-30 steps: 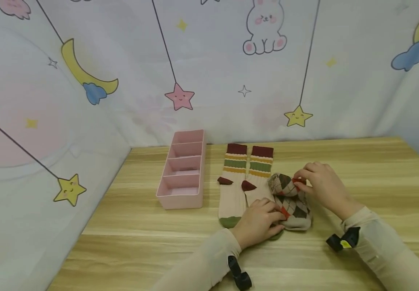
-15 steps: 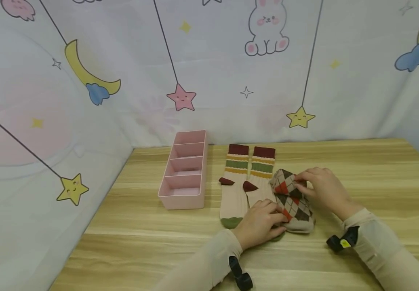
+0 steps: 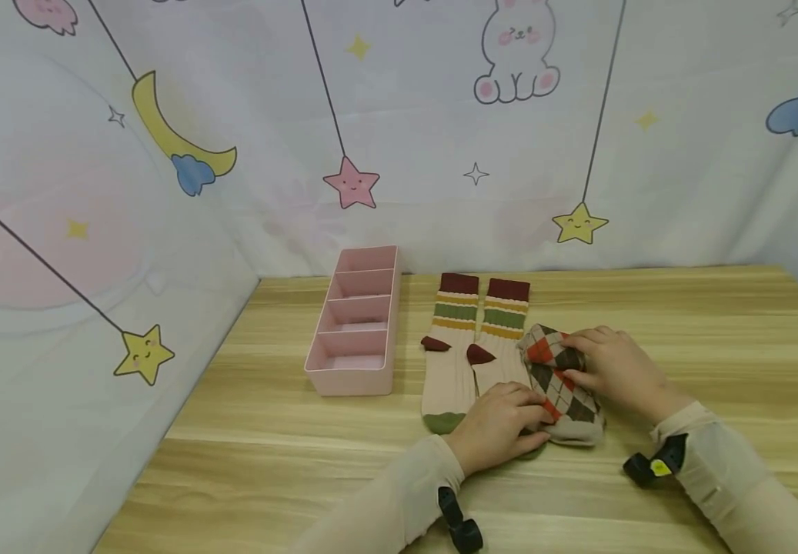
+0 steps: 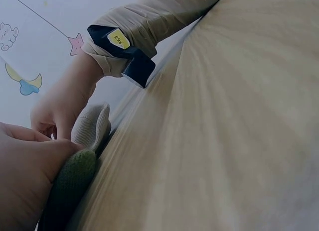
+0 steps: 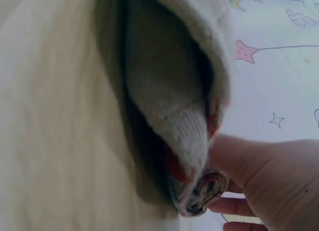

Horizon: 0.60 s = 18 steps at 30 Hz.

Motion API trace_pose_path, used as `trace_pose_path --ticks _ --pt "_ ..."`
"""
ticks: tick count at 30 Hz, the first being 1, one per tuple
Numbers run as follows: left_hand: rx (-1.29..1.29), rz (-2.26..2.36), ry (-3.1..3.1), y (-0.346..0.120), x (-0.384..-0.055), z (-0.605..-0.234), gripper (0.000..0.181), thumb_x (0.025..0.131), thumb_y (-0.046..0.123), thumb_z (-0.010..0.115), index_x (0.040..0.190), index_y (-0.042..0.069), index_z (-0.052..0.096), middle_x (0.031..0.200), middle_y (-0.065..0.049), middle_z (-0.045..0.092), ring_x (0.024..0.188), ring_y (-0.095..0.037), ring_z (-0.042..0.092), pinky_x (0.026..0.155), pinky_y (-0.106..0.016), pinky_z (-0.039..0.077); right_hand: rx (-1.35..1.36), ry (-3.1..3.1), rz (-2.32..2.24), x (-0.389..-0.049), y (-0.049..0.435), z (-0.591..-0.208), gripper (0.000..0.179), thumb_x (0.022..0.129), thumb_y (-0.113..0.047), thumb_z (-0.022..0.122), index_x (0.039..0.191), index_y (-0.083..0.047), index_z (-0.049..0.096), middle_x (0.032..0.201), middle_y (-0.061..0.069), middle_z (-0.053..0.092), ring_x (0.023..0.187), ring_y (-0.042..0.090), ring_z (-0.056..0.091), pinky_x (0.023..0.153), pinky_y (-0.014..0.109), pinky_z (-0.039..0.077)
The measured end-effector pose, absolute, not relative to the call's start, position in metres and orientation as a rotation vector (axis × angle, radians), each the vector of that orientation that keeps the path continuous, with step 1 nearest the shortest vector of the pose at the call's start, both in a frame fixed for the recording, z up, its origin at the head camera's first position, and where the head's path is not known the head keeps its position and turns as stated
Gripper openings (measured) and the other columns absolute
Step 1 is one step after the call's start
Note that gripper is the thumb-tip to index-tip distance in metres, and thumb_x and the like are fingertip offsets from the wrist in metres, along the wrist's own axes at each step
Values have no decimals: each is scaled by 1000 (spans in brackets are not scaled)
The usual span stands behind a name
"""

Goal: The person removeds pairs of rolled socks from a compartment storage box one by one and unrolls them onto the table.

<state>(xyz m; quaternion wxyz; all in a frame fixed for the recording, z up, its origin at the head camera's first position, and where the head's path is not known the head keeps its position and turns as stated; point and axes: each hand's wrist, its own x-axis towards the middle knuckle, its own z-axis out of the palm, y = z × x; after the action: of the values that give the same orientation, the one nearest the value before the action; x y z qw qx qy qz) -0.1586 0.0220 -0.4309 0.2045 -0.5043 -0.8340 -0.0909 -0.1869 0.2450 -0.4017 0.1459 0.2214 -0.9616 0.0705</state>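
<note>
A beige argyle sock (image 3: 565, 404) with brown and red diamonds lies partly rolled from its far end, its grey toe pointing toward me. My right hand (image 3: 623, 373) holds the roll (image 3: 542, 348) between thumb and fingers at its right side. In the right wrist view the coiled end (image 5: 212, 188) sits at the fingertips. My left hand (image 3: 495, 427) lies across the toe of a cream striped sock (image 3: 499, 369), its relaxed fingertips touching the argyle sock's left edge. A matching striped sock (image 3: 445, 385) lies flat beside it. The green toe (image 4: 75, 178) shows under my left hand.
A pink organiser box (image 3: 350, 382) with several compartments stands left of the socks. The wooden table (image 3: 267, 462) meets a white cartoon-print cloth (image 3: 426, 215) at the back and left side. Each wrist carries a black camera mount (image 3: 655, 460).
The argyle sock's roll has turned so red diamonds now face up. My right hand has shifted slightly toward me around it; the left hand stays nearly in place.
</note>
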Motion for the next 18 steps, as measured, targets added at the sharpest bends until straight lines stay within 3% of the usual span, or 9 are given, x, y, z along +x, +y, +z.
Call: trace_pose_path --ticks 5,18 --pt "-1416 -255 -2314 21 -159 -430 20 85 41 57 97 29 67 109 10 63 104 -4 54 93 -18 40 610 -2794 252 -190 246 -403 47 75 -22 70 115 -2 57 111 18 60 102 35 52 83 53 41" --pt "-1421 -242 -2328 21 -159 -430 21 85 41 57 98 28 66 107 10 62 101 -4 54 91 -18 40 558 -2731 243 -194 249 -399 38 76 -23 69 109 -5 62 106 17 63 100 35 55 81 53 41"
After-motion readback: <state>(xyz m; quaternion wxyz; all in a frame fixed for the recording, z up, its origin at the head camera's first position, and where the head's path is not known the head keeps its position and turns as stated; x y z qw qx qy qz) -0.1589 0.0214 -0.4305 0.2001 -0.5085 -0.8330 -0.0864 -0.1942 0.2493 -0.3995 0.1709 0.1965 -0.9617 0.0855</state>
